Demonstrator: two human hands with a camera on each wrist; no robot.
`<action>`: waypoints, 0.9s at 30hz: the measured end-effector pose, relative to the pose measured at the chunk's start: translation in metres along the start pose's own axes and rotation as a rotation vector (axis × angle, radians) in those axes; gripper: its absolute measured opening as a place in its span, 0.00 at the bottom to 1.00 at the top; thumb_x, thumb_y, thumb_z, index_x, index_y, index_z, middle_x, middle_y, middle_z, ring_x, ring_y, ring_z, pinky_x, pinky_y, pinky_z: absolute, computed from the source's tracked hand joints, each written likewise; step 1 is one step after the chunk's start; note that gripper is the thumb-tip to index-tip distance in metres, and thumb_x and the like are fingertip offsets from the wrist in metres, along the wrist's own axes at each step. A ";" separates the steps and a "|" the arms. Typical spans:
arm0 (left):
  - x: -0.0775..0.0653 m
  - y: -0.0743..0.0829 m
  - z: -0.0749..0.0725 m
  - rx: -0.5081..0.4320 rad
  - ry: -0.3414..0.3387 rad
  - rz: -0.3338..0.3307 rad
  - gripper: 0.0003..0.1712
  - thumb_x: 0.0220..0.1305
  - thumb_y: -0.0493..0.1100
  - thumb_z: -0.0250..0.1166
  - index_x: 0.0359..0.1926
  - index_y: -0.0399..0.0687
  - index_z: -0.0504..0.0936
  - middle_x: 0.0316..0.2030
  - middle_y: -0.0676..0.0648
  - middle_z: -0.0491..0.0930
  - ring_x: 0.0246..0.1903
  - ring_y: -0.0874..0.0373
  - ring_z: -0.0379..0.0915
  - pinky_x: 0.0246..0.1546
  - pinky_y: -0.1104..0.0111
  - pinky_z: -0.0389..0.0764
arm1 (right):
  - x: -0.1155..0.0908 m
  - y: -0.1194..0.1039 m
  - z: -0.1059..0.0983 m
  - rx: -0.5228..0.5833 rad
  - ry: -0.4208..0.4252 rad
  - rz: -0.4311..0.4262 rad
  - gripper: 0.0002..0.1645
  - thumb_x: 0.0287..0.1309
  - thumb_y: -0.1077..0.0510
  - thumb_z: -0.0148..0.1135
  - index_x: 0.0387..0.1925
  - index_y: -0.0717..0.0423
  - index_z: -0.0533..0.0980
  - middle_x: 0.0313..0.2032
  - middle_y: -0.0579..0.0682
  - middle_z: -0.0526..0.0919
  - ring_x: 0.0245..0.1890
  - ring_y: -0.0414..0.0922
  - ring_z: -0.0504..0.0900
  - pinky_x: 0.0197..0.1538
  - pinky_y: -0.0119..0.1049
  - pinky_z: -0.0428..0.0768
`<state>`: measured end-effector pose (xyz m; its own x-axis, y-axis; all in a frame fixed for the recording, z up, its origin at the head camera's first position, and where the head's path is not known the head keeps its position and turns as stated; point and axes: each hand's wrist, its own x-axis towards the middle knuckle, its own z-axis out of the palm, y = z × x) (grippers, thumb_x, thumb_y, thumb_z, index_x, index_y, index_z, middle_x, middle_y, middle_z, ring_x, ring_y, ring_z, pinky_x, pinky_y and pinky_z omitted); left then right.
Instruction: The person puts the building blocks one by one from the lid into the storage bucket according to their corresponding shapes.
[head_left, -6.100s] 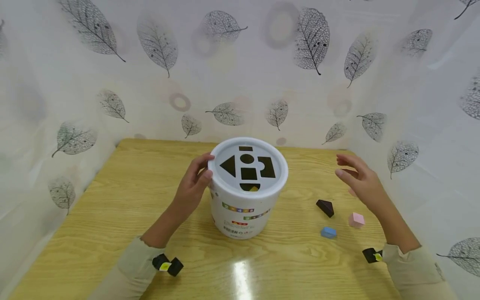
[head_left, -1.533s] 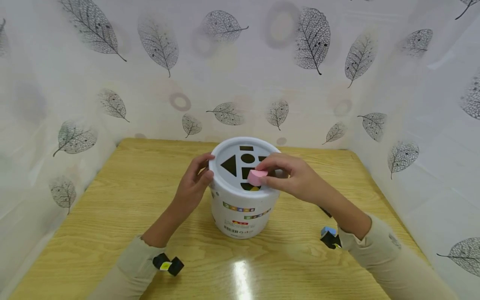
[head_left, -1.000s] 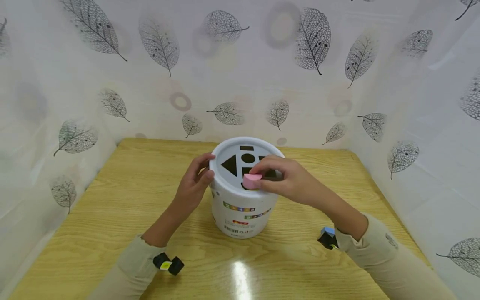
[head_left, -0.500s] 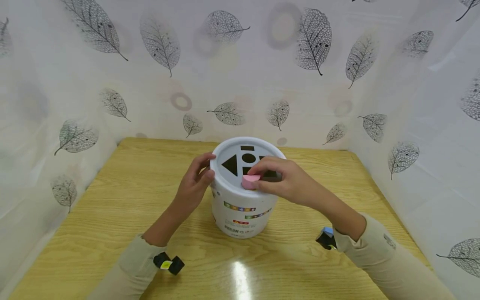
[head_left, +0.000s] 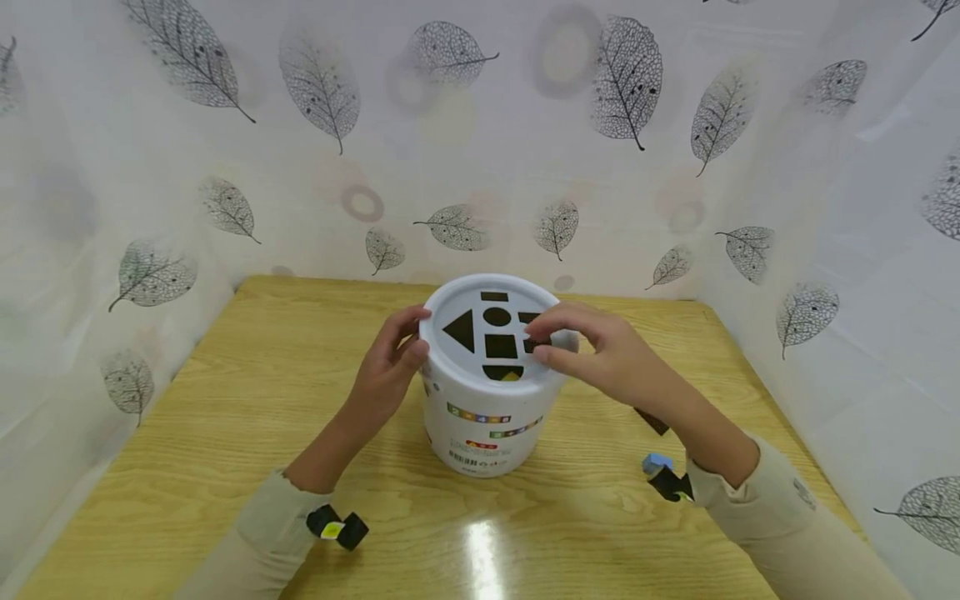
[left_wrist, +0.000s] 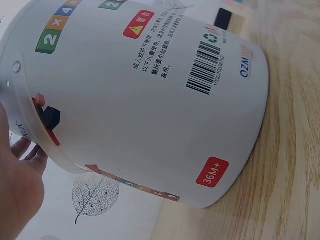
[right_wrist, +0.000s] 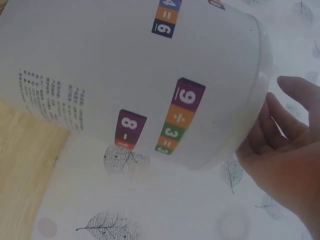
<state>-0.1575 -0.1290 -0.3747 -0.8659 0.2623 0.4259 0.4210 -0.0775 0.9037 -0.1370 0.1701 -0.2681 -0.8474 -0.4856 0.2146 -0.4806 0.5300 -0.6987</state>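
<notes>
In the head view a white shape-sorter bucket (head_left: pixel 480 417) stands on the table, its pale lid (head_left: pixel 459 367) cut with several shaped holes. My left hand (head_left: pixel 386 367) grips the bucket's left side at the rim, thumb and fingers curved against it. Over the right part of the lid is my right hand (head_left: pixel 600 350), thumb and index finger apart with nothing between them. The right wrist view also has this hand (right_wrist: pixel 285 145) beside the rim, fingers loosely bent. Through the half-round hole nearest me a yellow piece (head_left: pixel 512 376) shows inside the bucket.
Right of the bucket a blue block (head_left: pixel 657 462) lies on the wooden table (head_left: pixel 300 350), close to the right wrist's black camera (head_left: pixel 670 483). A dark block (head_left: pixel 652 421) is partly covered by the right forearm. Leaf-patterned curtain (head_left: pixel 480 150) surrounds the table's back and sides.
The pink half-round block, earlier pinched by the right hand and held at the half-round hole, is out of sight. The right hand has let go and drawn back rightward. The left hand stays put.
</notes>
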 end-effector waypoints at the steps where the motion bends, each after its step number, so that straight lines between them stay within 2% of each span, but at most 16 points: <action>1: 0.000 0.000 0.000 -0.001 -0.002 -0.001 0.26 0.78 0.48 0.54 0.71 0.49 0.63 0.67 0.44 0.66 0.66 0.50 0.66 0.63 0.72 0.76 | -0.003 0.002 -0.004 0.010 0.014 0.019 0.17 0.66 0.52 0.66 0.54 0.48 0.81 0.54 0.42 0.82 0.59 0.42 0.77 0.67 0.52 0.73; 3: 0.000 0.000 0.000 -0.003 -0.004 -0.002 0.26 0.78 0.48 0.54 0.71 0.49 0.63 0.67 0.44 0.66 0.66 0.49 0.66 0.63 0.72 0.76 | -0.009 0.006 -0.011 0.032 0.041 0.041 0.17 0.67 0.52 0.65 0.55 0.50 0.80 0.56 0.44 0.82 0.60 0.42 0.76 0.69 0.50 0.72; 5: 0.000 -0.001 0.000 0.000 -0.005 -0.002 0.25 0.78 0.47 0.53 0.71 0.49 0.63 0.67 0.44 0.66 0.66 0.50 0.66 0.63 0.71 0.76 | -0.015 0.012 -0.017 0.046 0.064 0.057 0.17 0.68 0.52 0.64 0.56 0.51 0.80 0.56 0.45 0.82 0.60 0.40 0.77 0.69 0.43 0.73; 10: 0.001 -0.002 0.000 0.018 0.003 -0.001 0.25 0.78 0.47 0.53 0.71 0.48 0.63 0.67 0.44 0.66 0.66 0.52 0.65 0.65 0.72 0.73 | -0.032 0.032 -0.030 0.023 0.107 0.065 0.17 0.69 0.55 0.63 0.57 0.50 0.79 0.56 0.44 0.81 0.56 0.35 0.79 0.60 0.23 0.76; 15: 0.001 -0.002 0.000 0.016 0.012 0.010 0.26 0.78 0.48 0.54 0.71 0.47 0.63 0.67 0.45 0.66 0.66 0.52 0.66 0.65 0.72 0.74 | -0.050 0.059 -0.038 0.011 0.129 0.079 0.18 0.68 0.59 0.63 0.58 0.51 0.78 0.53 0.42 0.82 0.53 0.34 0.80 0.56 0.20 0.77; 20: 0.000 -0.003 0.000 0.012 0.010 0.011 0.26 0.78 0.48 0.53 0.71 0.47 0.63 0.67 0.43 0.66 0.65 0.54 0.66 0.64 0.72 0.74 | -0.067 0.083 -0.044 0.012 0.140 0.091 0.19 0.68 0.61 0.62 0.59 0.57 0.76 0.51 0.40 0.81 0.51 0.33 0.80 0.54 0.19 0.78; 27: 0.001 -0.002 0.001 0.009 0.009 0.014 0.26 0.78 0.47 0.53 0.71 0.47 0.63 0.67 0.44 0.66 0.65 0.53 0.66 0.63 0.73 0.75 | -0.088 0.107 -0.050 -0.019 0.164 0.181 0.21 0.70 0.58 0.61 0.61 0.60 0.74 0.50 0.33 0.80 0.48 0.30 0.81 0.49 0.19 0.80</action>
<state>-0.1587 -0.1272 -0.3759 -0.8622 0.2529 0.4389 0.4355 -0.0727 0.8973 -0.1254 0.3044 -0.3279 -0.9446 -0.2633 0.1960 -0.3206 0.6115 -0.7234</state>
